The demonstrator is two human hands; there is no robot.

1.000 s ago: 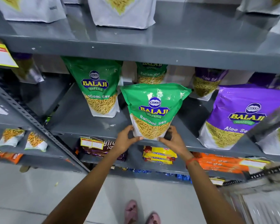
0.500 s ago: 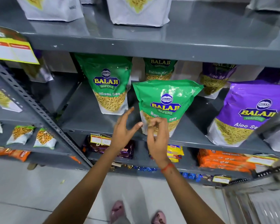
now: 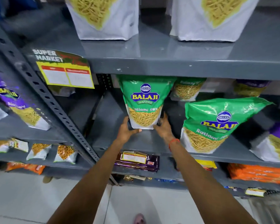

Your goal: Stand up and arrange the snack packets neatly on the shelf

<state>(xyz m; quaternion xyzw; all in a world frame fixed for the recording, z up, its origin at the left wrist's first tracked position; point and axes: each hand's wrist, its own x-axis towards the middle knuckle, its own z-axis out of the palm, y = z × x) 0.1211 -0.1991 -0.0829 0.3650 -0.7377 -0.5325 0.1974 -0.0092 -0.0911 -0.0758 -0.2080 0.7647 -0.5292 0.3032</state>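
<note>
The shelf (image 3: 113, 136) is grey steel, and both hands reach onto it. A green packet (image 3: 144, 102) stands upright between them, well back from the front edge; another green packet (image 3: 217, 125) leans right of the right hand (image 3: 162, 127). The left hand (image 3: 125, 130) and right hand each clasp a bottom corner, fingers wrapped round the sides. Best to keep the grip low, square the base flat, face the label forward, then let go gently so it stays standing.
</note>
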